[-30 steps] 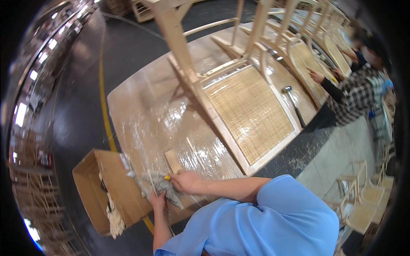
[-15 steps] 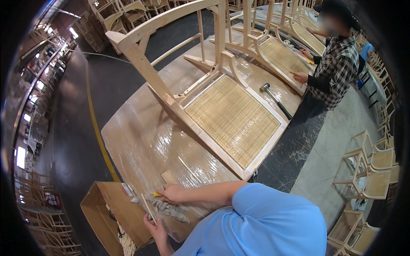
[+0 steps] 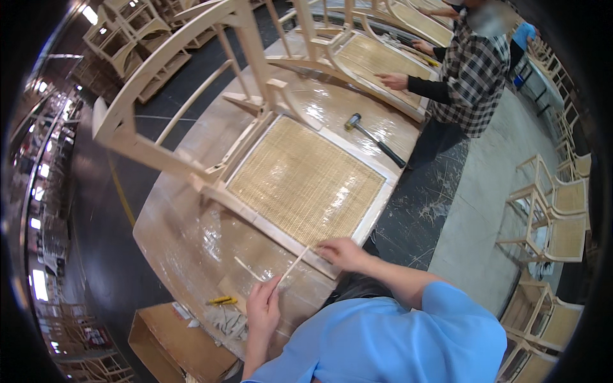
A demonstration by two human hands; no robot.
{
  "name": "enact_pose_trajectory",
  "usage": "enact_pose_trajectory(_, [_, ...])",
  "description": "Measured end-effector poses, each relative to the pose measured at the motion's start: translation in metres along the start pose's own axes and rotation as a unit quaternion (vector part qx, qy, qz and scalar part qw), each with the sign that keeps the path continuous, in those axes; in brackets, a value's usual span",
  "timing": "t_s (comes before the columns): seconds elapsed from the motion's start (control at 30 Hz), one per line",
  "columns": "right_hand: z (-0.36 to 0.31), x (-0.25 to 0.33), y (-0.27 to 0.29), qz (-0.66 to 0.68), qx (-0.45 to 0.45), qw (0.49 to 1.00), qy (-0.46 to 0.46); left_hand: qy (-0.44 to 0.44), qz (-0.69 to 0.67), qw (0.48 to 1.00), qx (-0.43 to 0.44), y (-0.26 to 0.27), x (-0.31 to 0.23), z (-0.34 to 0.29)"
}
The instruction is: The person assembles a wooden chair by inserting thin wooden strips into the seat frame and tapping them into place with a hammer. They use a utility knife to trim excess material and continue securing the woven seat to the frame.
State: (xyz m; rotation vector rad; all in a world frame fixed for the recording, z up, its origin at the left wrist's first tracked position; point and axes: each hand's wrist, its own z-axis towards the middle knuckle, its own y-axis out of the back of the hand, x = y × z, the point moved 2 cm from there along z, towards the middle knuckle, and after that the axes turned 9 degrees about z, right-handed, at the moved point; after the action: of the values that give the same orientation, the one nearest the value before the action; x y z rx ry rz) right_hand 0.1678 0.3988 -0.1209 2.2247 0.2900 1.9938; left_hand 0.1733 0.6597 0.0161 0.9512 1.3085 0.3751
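A thin pale strip (image 3: 294, 265) runs slantwise between my hands, next to the near edge of a chair's seat. My left hand (image 3: 263, 304) is closed around its lower end. At the upper end, the fingers of my right hand (image 3: 345, 254) pinch it close to the seat frame. The wooden chair (image 3: 255, 218) lies tipped on the table with its woven cane seat (image 3: 306, 182) facing up. Left of my left hand are a yellow utility knife (image 3: 221, 300) and a crumpled grey cloth (image 3: 225, 320). Another short pale strip (image 3: 248, 268) lies on the table.
A hammer (image 3: 378, 142) with a black handle lies beyond the seat on the plastic-covered table (image 3: 172, 233). An open cardboard box (image 3: 167, 341) stands at the lower left. Across the table, a co-worker in a checked shirt (image 3: 471, 76) handles another chair (image 3: 377, 64).
My right hand has left the yellow knife by the cloth and moved right, onto the strip's end. My left hand has carried the strip up and right towards the seat edge.
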Motion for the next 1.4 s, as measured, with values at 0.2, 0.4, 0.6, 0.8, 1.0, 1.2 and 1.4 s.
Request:
enact_pose_trajectory(0.2, [0.034,-0.058,0.209,-0.11,-0.349,0.931,-0.017,-0.124,0.085,0.987,0.058,-0.064,-0.078,0.148])
enact_pose_trajectory(0.4, [0.109,-0.106,0.302,-0.223,-0.298,0.927,-0.041,-0.25,0.185,0.942,0.128,-0.156,-0.113,0.293])
enact_pose_trajectory(0.6, [0.107,-0.119,0.317,-0.089,-0.323,0.941,-0.046,-0.314,0.265,0.89,0.198,-0.211,-0.116,0.351])
enact_pose_trajectory(0.8, [0.036,-0.13,0.27,0.063,-0.43,0.899,-0.052,-0.332,0.325,0.846,0.261,-0.23,-0.11,0.365])
enact_pose_trajectory(1.0, [0.006,-0.142,0.217,0.167,-0.474,0.863,-0.045,-0.401,0.294,0.824,0.273,-0.242,-0.11,0.368])
enact_pose_trajectory(1.2, [0.011,-0.155,0.191,0.282,-0.503,0.817,-0.016,-0.462,0.286,0.801,0.25,-0.251,-0.116,0.367])
enact_pose_trajectory(1.4, [0.017,-0.157,0.184,0.278,-0.518,0.808,-0.035,-0.474,0.284,0.795,0.251,-0.258,-0.11,0.371])
